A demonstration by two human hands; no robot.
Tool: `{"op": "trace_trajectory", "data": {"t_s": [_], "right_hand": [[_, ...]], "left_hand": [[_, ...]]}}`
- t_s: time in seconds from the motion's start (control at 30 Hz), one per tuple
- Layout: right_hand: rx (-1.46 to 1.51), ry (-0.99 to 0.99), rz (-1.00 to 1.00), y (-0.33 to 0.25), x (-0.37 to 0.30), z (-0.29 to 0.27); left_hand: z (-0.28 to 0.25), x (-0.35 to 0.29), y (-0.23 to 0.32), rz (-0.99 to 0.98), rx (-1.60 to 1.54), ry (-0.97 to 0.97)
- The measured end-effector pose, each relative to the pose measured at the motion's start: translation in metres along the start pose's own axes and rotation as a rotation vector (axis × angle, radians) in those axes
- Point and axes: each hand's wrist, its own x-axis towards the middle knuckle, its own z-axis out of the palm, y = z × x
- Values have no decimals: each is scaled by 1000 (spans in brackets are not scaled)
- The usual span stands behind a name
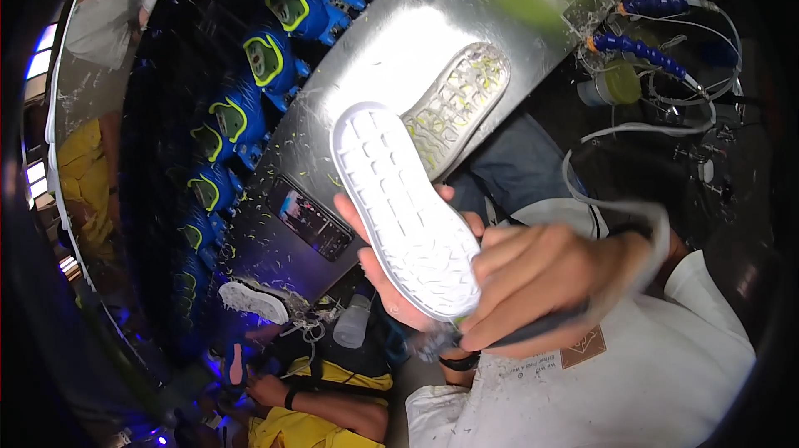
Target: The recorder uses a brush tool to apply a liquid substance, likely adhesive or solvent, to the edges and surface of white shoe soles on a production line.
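Note:
A white shoe sole (399,223) lies tilted in my left hand (383,286), its grooved, ribbed side facing up. The fingers of that hand wrap its edges from beneath. At the heel end my right hand (541,282), smeared by motion, is closed around the dark handle of a brush (545,330). The brush's greyish head (431,344) is blurred beside the sole's lower edge, and I cannot tell if it touches. Behind the held sole, a second sole (466,99) rests on the metal bench (366,57), its grooves littered with yellow-green and whitish strands.
A phone (310,219) lies on the bench amid scraps. Blue shoes (266,59) with lime collars line its far left side. Near the lower left are another white sole (254,302), a clear cup (353,321) and a co-worker's arm (333,415). Blue jointed hoses (637,50) stand right.

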Motion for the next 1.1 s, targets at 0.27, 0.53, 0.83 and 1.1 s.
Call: {"op": "trace_trajectory", "data": {"t_s": [0.27, 0.53, 0.83, 1.1], "right_hand": [[211, 36, 117, -3, -14, -8], [116, -256, 42, -8, -10, -52], [-156, -179, -70, -28, -4, -8], [-106, -119, -271, -3, 11, -32]], "left_hand": [[19, 22, 9, -167, -7, 52], [52, 28, 22, -372, 148, 66], [51, 13, 37, -433, 289, -108], [26, 28, 30, -335, -111, -312]]}}
